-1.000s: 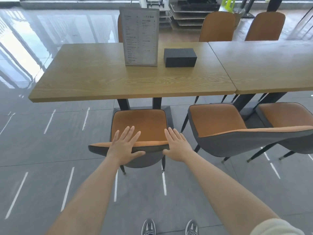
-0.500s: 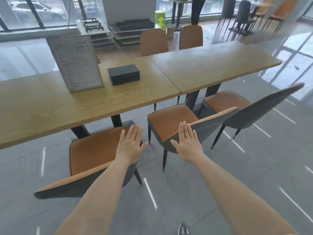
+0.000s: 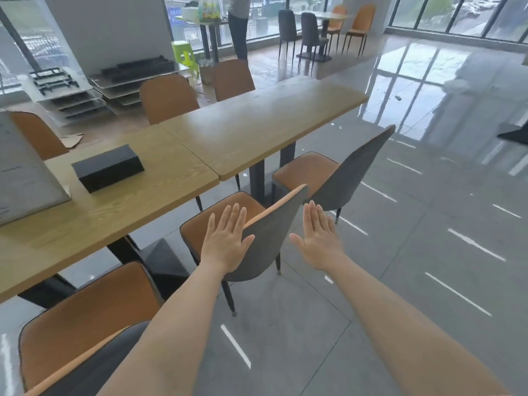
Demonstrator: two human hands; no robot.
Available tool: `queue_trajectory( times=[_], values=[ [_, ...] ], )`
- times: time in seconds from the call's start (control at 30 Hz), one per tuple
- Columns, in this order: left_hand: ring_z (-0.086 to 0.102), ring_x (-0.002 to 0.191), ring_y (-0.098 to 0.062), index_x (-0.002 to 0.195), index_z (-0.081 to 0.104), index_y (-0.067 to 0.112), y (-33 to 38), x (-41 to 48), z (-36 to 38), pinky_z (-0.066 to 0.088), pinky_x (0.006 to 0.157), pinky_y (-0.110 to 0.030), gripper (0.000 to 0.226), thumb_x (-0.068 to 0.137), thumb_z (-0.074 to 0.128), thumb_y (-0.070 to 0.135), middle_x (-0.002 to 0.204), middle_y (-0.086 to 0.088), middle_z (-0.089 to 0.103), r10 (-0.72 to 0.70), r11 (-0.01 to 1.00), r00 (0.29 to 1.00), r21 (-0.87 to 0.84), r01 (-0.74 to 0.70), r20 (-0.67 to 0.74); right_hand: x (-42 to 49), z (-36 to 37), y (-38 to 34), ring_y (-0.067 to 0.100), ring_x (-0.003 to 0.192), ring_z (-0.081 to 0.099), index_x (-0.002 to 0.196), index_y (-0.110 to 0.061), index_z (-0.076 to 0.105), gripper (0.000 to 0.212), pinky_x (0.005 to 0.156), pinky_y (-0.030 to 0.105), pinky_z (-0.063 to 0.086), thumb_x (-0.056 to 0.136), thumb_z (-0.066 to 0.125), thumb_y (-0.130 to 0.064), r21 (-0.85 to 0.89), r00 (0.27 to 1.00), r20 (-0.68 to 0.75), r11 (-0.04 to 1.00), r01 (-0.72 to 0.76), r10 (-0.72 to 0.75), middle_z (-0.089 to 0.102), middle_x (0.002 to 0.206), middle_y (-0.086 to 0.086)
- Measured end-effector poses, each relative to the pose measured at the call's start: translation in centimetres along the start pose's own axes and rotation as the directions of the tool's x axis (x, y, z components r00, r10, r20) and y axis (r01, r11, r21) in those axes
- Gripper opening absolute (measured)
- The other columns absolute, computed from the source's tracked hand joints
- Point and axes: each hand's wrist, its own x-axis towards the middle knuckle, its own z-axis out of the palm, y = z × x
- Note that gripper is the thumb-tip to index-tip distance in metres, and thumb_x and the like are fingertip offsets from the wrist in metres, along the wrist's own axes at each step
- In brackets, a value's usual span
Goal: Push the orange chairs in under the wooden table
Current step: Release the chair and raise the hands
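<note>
Two wooden tables (image 3: 257, 130) stand end to end. On my side are three orange chairs with grey backs. The nearest chair (image 3: 85, 318) sits at the lower left, its seat partly under the tabletop. The middle chair (image 3: 268, 230) stands out from the table, turned at an angle. The far chair (image 3: 351, 172) is also out from the table. My left hand (image 3: 227, 238) is flat and open in front of the middle chair's backrest; contact is unclear. My right hand (image 3: 318, 235) is open in the air just right of that backrest, holding nothing.
A black box (image 3: 108, 167) and a standing menu card (image 3: 23, 170) rest on the left table. More orange chairs (image 3: 168, 95) line the far side. Stacked tabletops (image 3: 134, 78) lie by the wall. A person (image 3: 238, 27) stands at a far table. Grey floor opens to the right.
My view has swung right, from the first chair to the middle one. Both open hands left the first chair's backrest and now hover at the middle chair's backrest.
</note>
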Motion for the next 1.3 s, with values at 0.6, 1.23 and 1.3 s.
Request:
queue_trajectory(
  times=[0.6, 1.23, 1.3],
  values=[
    [-0.017, 0.144, -0.02, 0.143, -0.019, 0.019, 18.7, 23.6, 1.5, -0.016, 0.112, -0.038, 0.064, 0.095, 0.008, 0.051, 0.157, -0.002, -0.016, 0.145, 0.989, 0.989, 0.019, -0.144, -0.03, 11.8, -5.3, 22.7, 0.017, 0.141, -0.023, 0.14, -0.014, -0.025, 0.068, 0.112, 0.034, -0.017, 0.097, 0.018, -0.046, 0.108, 0.986, -0.017, 0.981, -0.164, 0.167, -0.024, 0.154, 0.004],
    [-0.021, 0.141, -0.017, 0.131, -0.029, 0.021, 36.1, 62.1, 3.2, -0.019, 0.109, -0.037, 0.06, 0.095, 0.009, 0.051, 0.142, 0.003, -0.031, 0.29, 0.956, 0.956, -0.038, -0.292, -0.043, 40.7, -16.0, 47.6, 0.017, 0.142, -0.021, 0.14, -0.014, -0.024, 0.069, 0.113, 0.035, -0.015, 0.097, 0.019, -0.047, 0.064, 0.972, -0.085, 0.975, -0.213, 0.218, -0.024, 0.154, 0.003],
    [-0.02, 0.142, -0.018, 0.13, -0.03, 0.021, 38.3, 65.4, 3.9, -0.018, 0.109, -0.038, 0.06, 0.096, 0.009, 0.05, 0.142, 0.002, -0.031, 0.284, 0.958, 0.958, -0.016, -0.285, -0.027, 43.3, -16.5, 51.1, 0.018, 0.141, -0.021, 0.14, -0.015, -0.025, 0.069, 0.113, 0.035, -0.015, 0.097, 0.019, -0.046, 0.066, 0.976, -0.082, 0.978, -0.199, 0.204, -0.025, 0.153, 0.003]
  ],
)
